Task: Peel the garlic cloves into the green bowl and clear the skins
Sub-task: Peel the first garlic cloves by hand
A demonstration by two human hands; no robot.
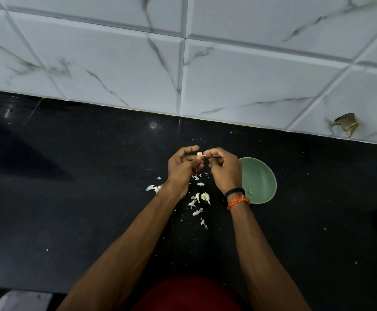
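We are holding one garlic clove (199, 153) up between both hands, above the black counter (88, 187) and just left of the green bowl (264, 178); the left hand (183, 168) is pinching the clove in curled fingertips, and the right hand (224, 169) is pinching at a flake of skin at its tip, fingers curled in as well. We are judging the clove to be small, light and firm, with a papery skin that is tearing away in thin, fragile flakes; once bared it is likely to be slick, so we are keeping the hold on its sides and working the skin loose from the pointed end. Below the hands, loose skins and cloves (202, 197) are lying scattered on the counter; a further clump of skins (154, 188) is sitting just left of the left wrist. In the bowl one small pale piece (250, 191), probably a peeled clove, is resting near the wall; the right wrist is wearing a black band and an orange thread (238, 200); the marbled wall tiles (183, 63) are rising behind the counter.
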